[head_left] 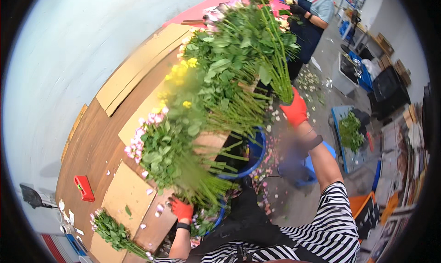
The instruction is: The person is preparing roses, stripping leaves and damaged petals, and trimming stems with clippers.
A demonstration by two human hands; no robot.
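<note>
My right hand [295, 108], in an orange-red glove, grips a bunch of long-stemmed roses [278, 65] by the lower stems. Their leafy tops lean away toward the far end of the table. Down at the near table edge, my left hand [183, 209] wears a matching glove; its fingers are spread and hold nothing. Just beyond it lies a heap of pink flowers [158, 155], stems pointing right over the edge. More leafy bunches [225, 70] and some yellow flowers [181, 72] lie farther along, partly blurred. A small pink bunch [115, 233] rests at the near left.
Cardboard sheets [126, 192] cover parts of the brown table [85, 146]. A red tape dispenser [84, 188] sits on it. Blue buckets [258, 153] stand below the stems. Petals litter the floor. A co-worker [308, 31] in an apron stands at the far end; a blue cart [345, 143] is at right.
</note>
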